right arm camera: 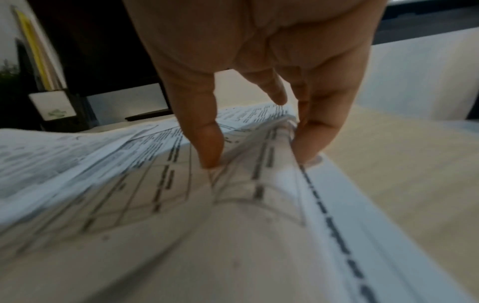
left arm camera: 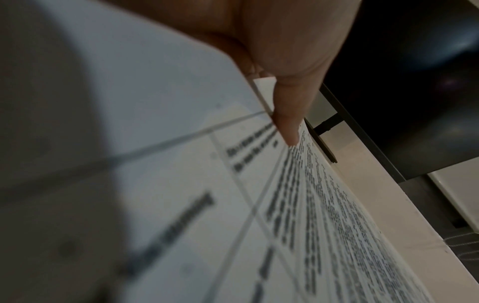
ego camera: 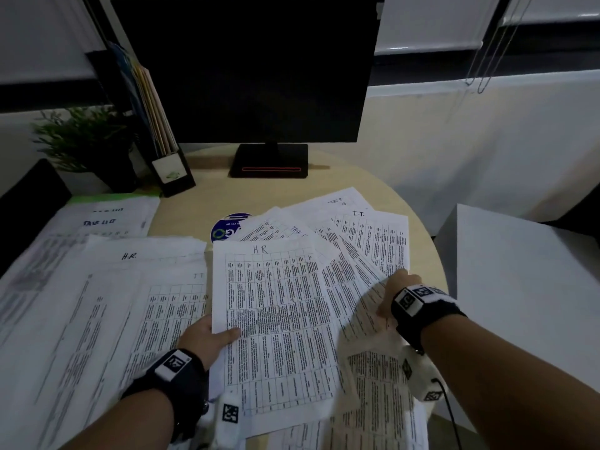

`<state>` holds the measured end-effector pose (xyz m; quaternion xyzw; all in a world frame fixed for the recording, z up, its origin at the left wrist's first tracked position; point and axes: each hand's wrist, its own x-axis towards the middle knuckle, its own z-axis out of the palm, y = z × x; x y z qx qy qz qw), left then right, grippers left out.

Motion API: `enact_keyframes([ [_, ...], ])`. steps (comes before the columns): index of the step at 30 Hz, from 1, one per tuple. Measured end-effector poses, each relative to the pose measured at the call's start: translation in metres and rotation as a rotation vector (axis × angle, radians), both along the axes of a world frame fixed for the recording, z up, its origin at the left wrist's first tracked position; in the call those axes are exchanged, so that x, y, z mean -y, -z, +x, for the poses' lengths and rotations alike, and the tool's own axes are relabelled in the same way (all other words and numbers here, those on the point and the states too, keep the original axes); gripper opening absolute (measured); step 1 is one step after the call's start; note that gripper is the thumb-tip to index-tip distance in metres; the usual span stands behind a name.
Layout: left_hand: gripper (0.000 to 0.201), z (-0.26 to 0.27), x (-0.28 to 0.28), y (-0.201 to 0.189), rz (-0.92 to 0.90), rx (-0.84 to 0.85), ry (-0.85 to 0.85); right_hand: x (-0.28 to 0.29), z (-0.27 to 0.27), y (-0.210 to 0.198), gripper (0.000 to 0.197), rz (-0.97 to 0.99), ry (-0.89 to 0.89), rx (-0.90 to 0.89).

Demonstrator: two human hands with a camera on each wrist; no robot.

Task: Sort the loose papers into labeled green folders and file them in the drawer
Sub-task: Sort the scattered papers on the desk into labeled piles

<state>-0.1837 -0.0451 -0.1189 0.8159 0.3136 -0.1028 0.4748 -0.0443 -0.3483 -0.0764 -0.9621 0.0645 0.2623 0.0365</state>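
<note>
Sorting under way: a person fans printed sheets across a round wooden surface [ego camera: 201, 203], reading the handwritten headings.

Nearest, the left hand [ego camera: 207, 336] pinches the left edge of the sheet marked HR [ego camera: 272, 319], thumb on top, apparently to lift it clear for the HR pile [ego camera: 130, 264] just beside it. The right hand [ego camera: 394, 295] curls its fingers [right arm camera: 210, 143] round the edge of the fanned papers [ego camera: 367, 241], seemingly to keep the headings readable. Farther off, a green folder [ego camera: 97, 199] peeks from beneath the task-list sheets. Behind stand a file holder [ego camera: 172, 170], plant [ego camera: 87, 138] and dark monitor [ego camera: 246, 69]. No drawer is visible.
</note>
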Motion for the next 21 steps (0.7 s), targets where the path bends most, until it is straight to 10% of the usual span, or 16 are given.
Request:
enact_keyframes([
  [3, 0.024, -0.001, -0.002, 0.002, 0.028, -0.014, 0.020, -0.001, 0.005, 0.002, 0.088, 0.041, 0.115, -0.014],
  [7, 0.022, -0.002, -0.004, 0.003, 0.040, -0.032, 0.038, 0.004, 0.006, -0.002, 0.038, 0.183, 0.195, -0.025],
  [11, 0.025, -0.002, -0.007, 0.005, 0.024, -0.026, 0.041, 0.009, -0.001, 0.000, 0.031, 0.282, 0.196, 0.024],
  [21, 0.038, -0.001, -0.006, 0.003, -0.015, -0.020, 0.040, -0.050, -0.060, -0.015, 0.071, 0.356, -0.430, 0.172],
])
